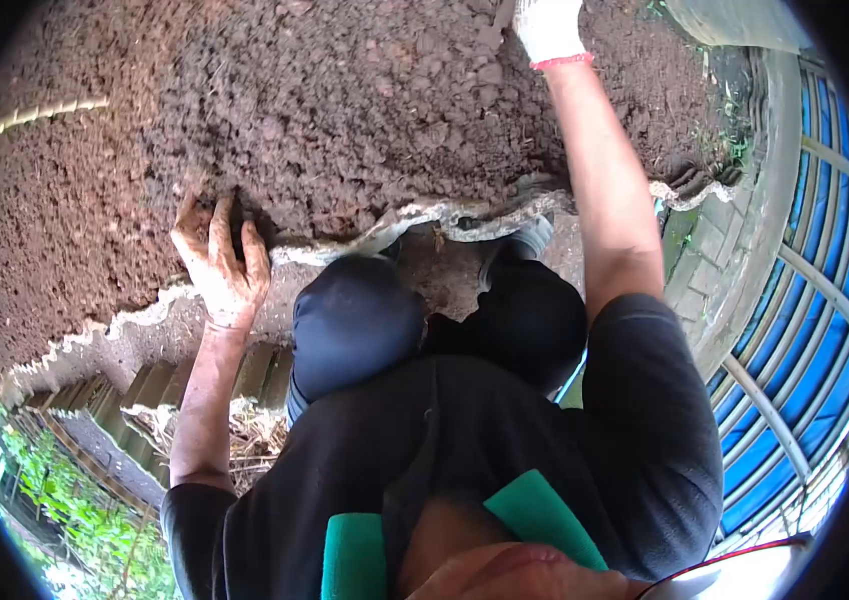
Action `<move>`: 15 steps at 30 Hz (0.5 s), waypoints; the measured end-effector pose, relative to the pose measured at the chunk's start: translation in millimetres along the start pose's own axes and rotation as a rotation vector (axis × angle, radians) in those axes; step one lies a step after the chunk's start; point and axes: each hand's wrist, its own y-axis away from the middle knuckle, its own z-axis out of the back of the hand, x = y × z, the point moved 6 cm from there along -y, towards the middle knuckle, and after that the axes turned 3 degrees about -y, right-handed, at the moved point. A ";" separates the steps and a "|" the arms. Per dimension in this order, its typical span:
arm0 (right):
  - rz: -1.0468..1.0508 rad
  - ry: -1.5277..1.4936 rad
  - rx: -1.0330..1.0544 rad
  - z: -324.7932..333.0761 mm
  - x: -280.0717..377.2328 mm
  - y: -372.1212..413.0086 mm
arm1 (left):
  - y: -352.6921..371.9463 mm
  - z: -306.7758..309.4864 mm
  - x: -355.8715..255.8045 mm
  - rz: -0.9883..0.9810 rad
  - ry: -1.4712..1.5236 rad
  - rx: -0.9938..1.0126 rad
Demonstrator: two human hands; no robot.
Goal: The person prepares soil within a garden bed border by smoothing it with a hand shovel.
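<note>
Dark, crumbly soil fills a raised bed in front of me. My left hand is bare and dirt-covered, resting on the near edge of the bed with its fingers spread and their tips in the soil. Beneath it runs the pale, wavy bed rim. My right hand, in a white glove with a red cuff, reaches over the soil at the top of the view. Its fingers are cut off by the frame edge, so what it holds, if anything, is hidden.
A ribbed pale strip lies on the soil at the left. To the right are a concrete ledge and a blue barrier with metal bars. Green plants grow at the lower left. My knees are against the bed's near side.
</note>
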 end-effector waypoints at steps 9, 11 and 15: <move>-0.244 0.820 0.272 -18.9 130.9 44.2 | -2.3 -0.6 0.1 0.009 0.001 -0.034; -0.158 0.734 0.238 -5.1 126.1 40.8 | -2.3 -0.7 -1.4 -0.013 0.002 -0.054; -0.065 0.445 0.116 -39.3 78.2 52.3 | -2.0 2.6 -4.2 -0.004 -0.020 -0.021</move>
